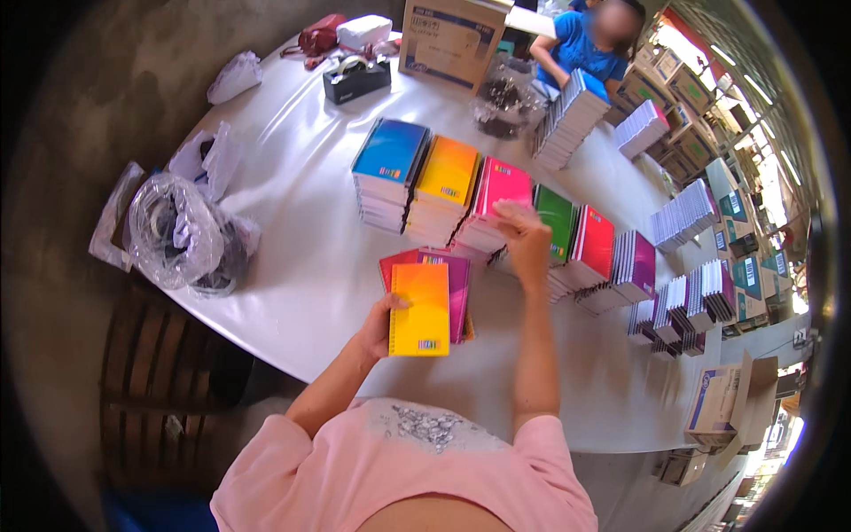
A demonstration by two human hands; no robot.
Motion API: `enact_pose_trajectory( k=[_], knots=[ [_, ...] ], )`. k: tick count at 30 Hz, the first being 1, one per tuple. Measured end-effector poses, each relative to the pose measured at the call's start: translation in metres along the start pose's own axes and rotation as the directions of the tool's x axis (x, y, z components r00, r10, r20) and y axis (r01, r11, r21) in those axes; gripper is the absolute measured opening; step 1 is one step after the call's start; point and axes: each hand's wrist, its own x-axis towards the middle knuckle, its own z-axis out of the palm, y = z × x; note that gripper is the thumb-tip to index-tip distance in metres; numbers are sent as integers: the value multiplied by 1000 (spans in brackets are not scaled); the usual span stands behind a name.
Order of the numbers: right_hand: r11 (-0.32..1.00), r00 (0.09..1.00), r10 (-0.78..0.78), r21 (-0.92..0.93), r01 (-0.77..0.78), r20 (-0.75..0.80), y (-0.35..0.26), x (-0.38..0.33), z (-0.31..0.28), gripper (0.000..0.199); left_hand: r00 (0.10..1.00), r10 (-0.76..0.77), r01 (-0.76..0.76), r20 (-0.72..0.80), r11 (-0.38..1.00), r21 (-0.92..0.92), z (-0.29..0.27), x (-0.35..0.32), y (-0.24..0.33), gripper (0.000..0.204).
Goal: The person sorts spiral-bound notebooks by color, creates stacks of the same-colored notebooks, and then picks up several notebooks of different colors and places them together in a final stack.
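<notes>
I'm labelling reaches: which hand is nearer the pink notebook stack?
Right: the right hand is over the pink stack; the left hand, holding a yellow notebook, is lower left.

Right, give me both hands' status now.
Left hand: closed, holding a yellow notebook.
Right hand: over the pink notebook stack, blurred; open or closed cannot be told.

Packing workshop, notebook stacks [387, 168] on a white table [292, 257], tape dispenser [356, 84], cardboard boxes [450, 49]
</notes>
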Motion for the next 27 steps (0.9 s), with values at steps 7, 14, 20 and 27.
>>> enact_pose_trajectory(
  k=[7, 14, 20, 27],
  knots=[
    [892, 909, -388, -311, 328, -154, -63, -10, -43, 17, 999, 46, -44, -28, 998, 45, 0, 9, -3, 57],
    [939, 776, -269, -23, 342, 570, -108, -92, -62, 41, 999, -24, 26, -24, 995, 100, -13, 24, -10, 53],
    [712, 951, 209, -631, -308, -229, 37, -63, -195, 54, 997, -73, 74, -22, 995, 64, -4, 24, -26, 53],
    [727, 906, -76, -645, -236, -417, 53, -133, -183, 25, 991, -62, 87, -116, 971, 222, -11, 19, -32, 55]
  ],
)
